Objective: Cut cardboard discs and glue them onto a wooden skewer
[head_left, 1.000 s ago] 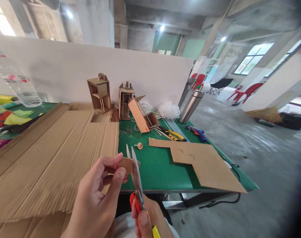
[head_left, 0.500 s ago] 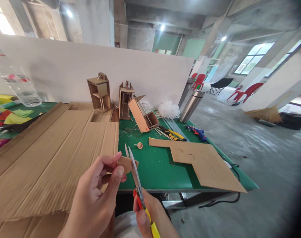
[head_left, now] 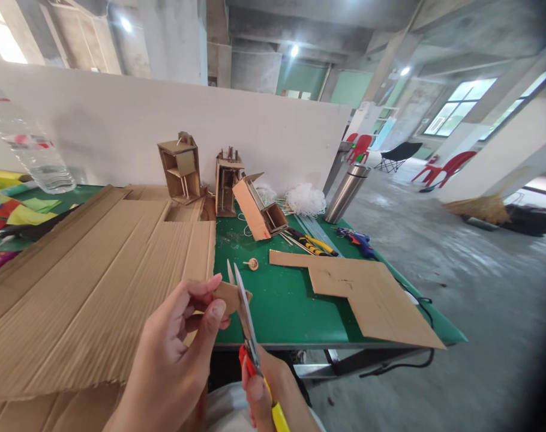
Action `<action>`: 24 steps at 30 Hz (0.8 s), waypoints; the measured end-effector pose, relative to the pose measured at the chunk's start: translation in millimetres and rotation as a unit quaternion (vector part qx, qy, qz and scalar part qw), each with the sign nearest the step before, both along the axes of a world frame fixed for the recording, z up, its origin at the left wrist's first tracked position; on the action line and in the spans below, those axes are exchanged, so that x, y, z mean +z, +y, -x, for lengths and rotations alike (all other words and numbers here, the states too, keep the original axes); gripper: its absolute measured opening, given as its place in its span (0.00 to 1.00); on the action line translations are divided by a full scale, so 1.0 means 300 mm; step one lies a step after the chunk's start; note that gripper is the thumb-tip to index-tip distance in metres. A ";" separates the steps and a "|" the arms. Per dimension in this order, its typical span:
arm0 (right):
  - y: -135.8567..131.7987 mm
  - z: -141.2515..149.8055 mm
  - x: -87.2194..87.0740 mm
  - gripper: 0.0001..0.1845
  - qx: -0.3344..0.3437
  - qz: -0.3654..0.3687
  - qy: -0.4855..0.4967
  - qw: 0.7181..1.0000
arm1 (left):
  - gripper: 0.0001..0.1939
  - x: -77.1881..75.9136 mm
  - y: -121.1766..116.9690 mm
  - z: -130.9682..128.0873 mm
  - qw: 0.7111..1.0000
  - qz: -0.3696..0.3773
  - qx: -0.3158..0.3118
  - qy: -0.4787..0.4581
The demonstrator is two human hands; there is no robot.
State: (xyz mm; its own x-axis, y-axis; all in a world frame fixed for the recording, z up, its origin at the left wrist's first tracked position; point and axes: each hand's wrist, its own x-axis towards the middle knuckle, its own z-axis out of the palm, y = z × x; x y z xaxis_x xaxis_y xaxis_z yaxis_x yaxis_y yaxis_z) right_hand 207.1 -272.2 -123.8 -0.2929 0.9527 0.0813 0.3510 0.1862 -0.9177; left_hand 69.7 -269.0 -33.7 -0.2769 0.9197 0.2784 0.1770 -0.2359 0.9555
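Note:
A small piece of cardboard [head_left: 228,295] is pinched between the thumb and fingers of my left hand [head_left: 183,336]. My right hand [head_left: 268,390] is wrapped round the red and yellow handles of a pair of scissors [head_left: 246,315]. The blades are slightly apart and straddle the cardboard piece near its right end. Just beyond the blade tips, a small round cardboard disc with a stick through it [head_left: 253,264] lies on the green table [head_left: 282,318].
A large cardboard sheet [head_left: 75,288] covers the table's left side; a stepped cardboard piece [head_left: 367,288] overhangs the front edge at right. Behind stand small cardboard boxes [head_left: 180,171], yellow-black pliers [head_left: 313,243], a steel flask [head_left: 348,192], a blue glue gun [head_left: 358,240] and a plastic bottle [head_left: 34,147].
The scissor handles and my right hand have shifted very slightly to the left. My left hand still holds the cardboard piece in nearly the same place.

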 end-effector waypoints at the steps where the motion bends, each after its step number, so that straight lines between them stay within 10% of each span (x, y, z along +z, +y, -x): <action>1: 0.001 -0.001 0.004 0.35 0.009 -0.006 -0.005 1.000 | 0.08 0.001 0.001 0.001 1.000 -0.002 0.003 0.003; 15: 0.017 -0.020 0.015 0.39 0.061 0.006 -0.026 0.998 | 0.09 0.011 0.001 0.007 0.999 -0.028 0.005 0.016; 24: 0.051 -0.007 -0.118 0.37 0.057 0.050 -0.033 0.997 | 0.13 -0.014 0.013 0.037 0.990 -0.090 -0.027 0.101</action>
